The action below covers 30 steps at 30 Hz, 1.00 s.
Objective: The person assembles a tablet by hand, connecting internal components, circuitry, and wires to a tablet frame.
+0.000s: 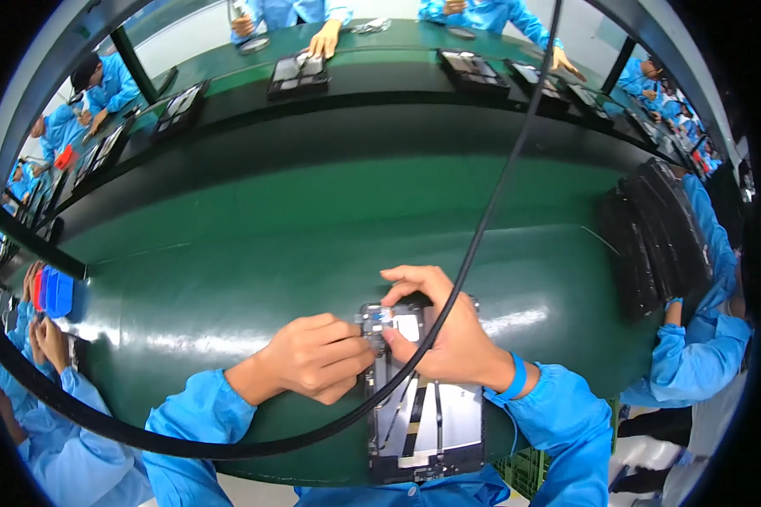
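Observation:
An opened flat device like a tablet (461, 414) lies at the table's near edge, its inside up. Silver panels and dark strips run along it. My left hand (317, 357) is closed beside its upper left corner, fingertips pinched together; what they hold is hidden. From the right, my right hand (448, 334) bends over the device's upper end. Its thumb and fingers curl round a small shiny part (386, 315) at the upper left corner; whether they grip that part or the device's edge is not plain. A blue band (516, 376) circles my right wrist.
A black cable (503, 182) hangs across the view in front of my hands. Stacked black trays (655, 237) stand at the right; blue bins (57, 291) are at the left. Beyond the green table (271, 220), trays of parts (298, 74) line a dark track, with co-workers behind.

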Motion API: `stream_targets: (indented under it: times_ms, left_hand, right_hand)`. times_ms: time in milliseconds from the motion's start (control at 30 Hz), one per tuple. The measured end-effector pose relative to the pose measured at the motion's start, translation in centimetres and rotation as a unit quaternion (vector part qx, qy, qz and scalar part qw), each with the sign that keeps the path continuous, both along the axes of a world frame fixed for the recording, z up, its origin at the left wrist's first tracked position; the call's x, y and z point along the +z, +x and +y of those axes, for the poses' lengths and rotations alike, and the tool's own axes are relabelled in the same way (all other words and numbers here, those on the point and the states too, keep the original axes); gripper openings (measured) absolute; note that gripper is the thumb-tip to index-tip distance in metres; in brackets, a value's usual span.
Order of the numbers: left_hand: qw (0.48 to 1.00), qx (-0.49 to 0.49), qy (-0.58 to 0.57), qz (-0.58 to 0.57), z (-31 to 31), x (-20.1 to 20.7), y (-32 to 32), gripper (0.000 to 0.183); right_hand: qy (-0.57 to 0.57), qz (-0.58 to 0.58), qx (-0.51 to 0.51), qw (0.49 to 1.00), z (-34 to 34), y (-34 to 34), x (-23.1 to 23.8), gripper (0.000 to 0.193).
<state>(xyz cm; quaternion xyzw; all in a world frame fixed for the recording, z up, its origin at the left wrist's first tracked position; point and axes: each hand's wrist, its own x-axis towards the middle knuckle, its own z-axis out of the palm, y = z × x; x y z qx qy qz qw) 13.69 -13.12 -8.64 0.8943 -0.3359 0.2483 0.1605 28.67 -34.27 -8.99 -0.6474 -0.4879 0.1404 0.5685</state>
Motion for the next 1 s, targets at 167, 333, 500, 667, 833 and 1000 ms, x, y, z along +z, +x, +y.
stream_targets:
  times_ms: [167,333,500,667,833,1000]
  left_hand:
    - [0.991,-0.049,-0.115,-0.042,-4.1,-2.0,-2.3,0.036]
    - [0.96,-0.101,-0.053,0.255,-11.9,0.3,-6.5,0.055]
    - [0.973,-0.032,0.084,0.215,-9.1,-0.8,-3.4,0.064]
    - [0.987,0.091,0.002,0.131,-1.6,-1.4,4.9,0.057]
    - [0.964,0.262,-0.044,0.02,7.7,-3.6,10.7,0.053]
    - [0.929,0.359,-0.073,-0.051,10.5,-4.9,10.9,0.053]
  right_hand:
    - [0.033,-0.019,-0.046,0.998,-0.2,0.0,0.1,0.064]
    - [0.127,0.01,-0.134,0.983,-0.3,1.2,0.3,0.056]
    - [0.122,-0.173,-0.288,0.934,-7.0,7.1,5.1,0.044]
    - [-0.135,-0.531,-0.462,0.697,-19.8,16.3,13.2,0.048]
    - [-0.49,-0.178,-0.479,0.707,-32.0,22.8,16.1,0.132]
    - [-0.463,-0.037,-0.419,0.78,-35.1,24.9,16.3,0.151]
